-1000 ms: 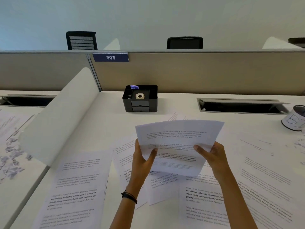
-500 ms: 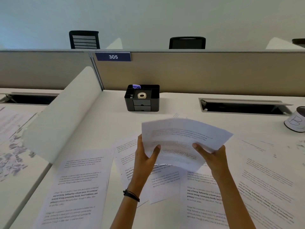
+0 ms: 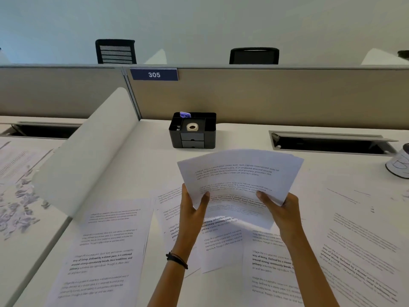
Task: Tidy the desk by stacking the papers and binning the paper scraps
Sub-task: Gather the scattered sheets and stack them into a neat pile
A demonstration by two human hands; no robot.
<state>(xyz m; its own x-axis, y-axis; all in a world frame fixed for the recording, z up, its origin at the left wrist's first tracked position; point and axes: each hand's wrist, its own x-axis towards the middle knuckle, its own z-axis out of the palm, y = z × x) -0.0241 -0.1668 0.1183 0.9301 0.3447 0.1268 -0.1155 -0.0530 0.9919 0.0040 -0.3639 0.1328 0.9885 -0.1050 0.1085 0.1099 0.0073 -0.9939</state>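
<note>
With our left hand (image 3: pixel 192 209) and right hand (image 3: pixel 280 210) pinching the sheaf of printed sheets (image 3: pixel 240 180) by thumb and fingers, we should tap its edges square on the desk (image 3: pixel 155 165).

Printed sheaf (image 3: pixel 239 173) held aloft, bowed (more sheets (image 3: pixel 104 251) flat on desk).
</note>
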